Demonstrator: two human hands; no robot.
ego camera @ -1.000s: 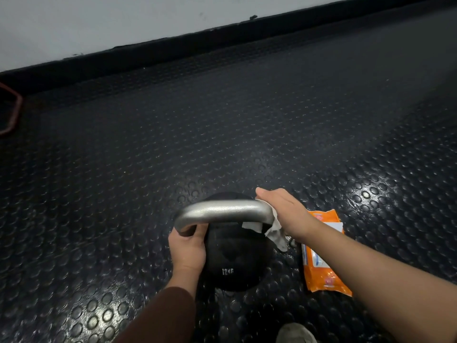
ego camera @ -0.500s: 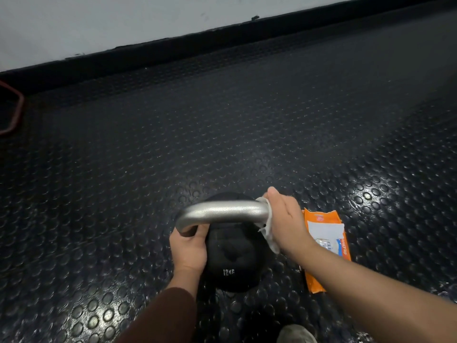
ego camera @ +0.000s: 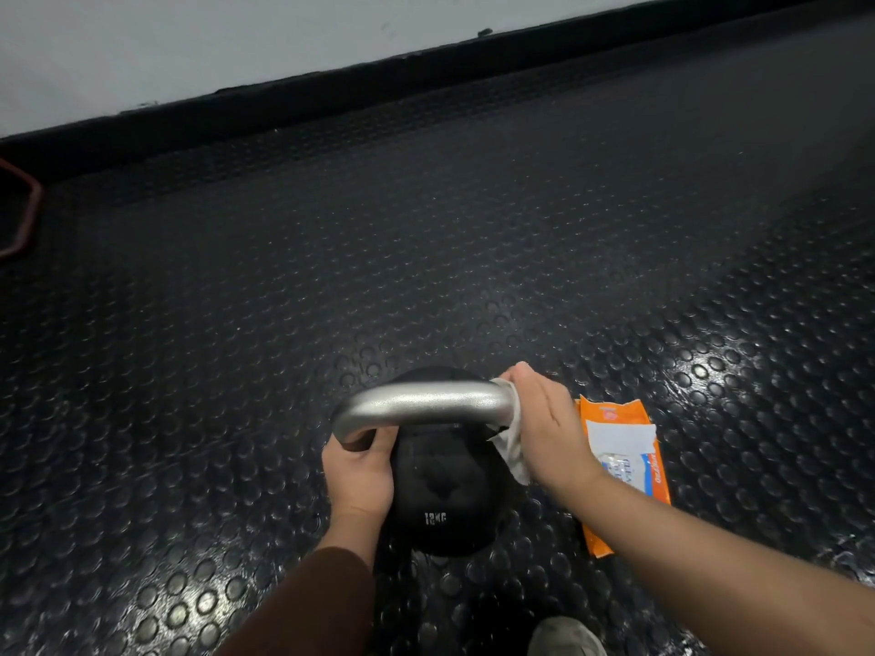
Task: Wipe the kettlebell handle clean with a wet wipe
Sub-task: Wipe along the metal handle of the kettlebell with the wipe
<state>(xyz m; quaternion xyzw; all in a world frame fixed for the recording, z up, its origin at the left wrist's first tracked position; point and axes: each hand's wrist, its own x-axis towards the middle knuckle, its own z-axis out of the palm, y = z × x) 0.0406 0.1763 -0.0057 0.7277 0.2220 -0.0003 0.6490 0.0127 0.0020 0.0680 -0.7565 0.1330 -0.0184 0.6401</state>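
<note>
A black kettlebell (ego camera: 442, 494) marked 12 KG stands on the studded floor, its silver handle (ego camera: 426, 403) arching across the top. My left hand (ego camera: 360, 475) grips the body just under the handle's left bend. My right hand (ego camera: 544, 428) wraps the white wet wipe (ego camera: 513, 447) around the handle's right bend, and a loose end of the wipe hangs below the palm.
An orange wet wipe pack (ego camera: 625, 461) lies on the floor just right of the kettlebell, partly under my right forearm. A shoe tip (ego camera: 563, 636) shows at the bottom edge. A red frame (ego camera: 23, 215) sits at far left. A black skirting and white wall (ego camera: 189, 49) close the back.
My right hand has turned over the handle's right bend, its fingers now pointing more upright, and slid slightly down it with the wipe. The left hand and kettlebell have stayed in place.
</note>
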